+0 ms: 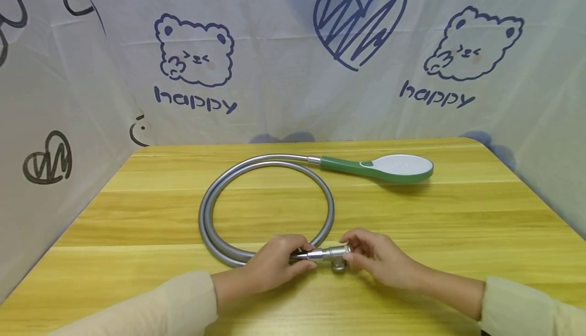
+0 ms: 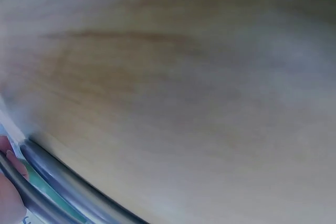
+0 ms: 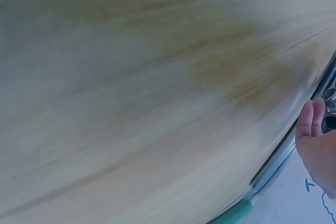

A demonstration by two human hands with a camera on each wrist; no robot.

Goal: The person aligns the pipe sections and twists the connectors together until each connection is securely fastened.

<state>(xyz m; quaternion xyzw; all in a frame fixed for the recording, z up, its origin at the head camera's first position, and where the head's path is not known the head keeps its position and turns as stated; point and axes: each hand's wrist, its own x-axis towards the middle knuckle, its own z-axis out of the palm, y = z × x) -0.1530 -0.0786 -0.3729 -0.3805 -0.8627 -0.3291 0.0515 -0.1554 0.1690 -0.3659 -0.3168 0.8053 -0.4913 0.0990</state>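
Near the table's front, my left hand grips the end of a grey shower hose at its metal connector. A small metal angle valve with a side outlet meets that connector; whether they are threaded together I cannot tell. My right hand pinches the valve's other end between thumb and fingers. The hose lies looped behind the hands and runs to a green and white shower head. In the right wrist view, fingers partly hide the valve; the left wrist view catches little beyond the hose.
A wood-grain table carries everything. White cloth with drawn bears, hearts and lettering hangs behind it and along both sides. The shower head lies at the back right, its white face up.
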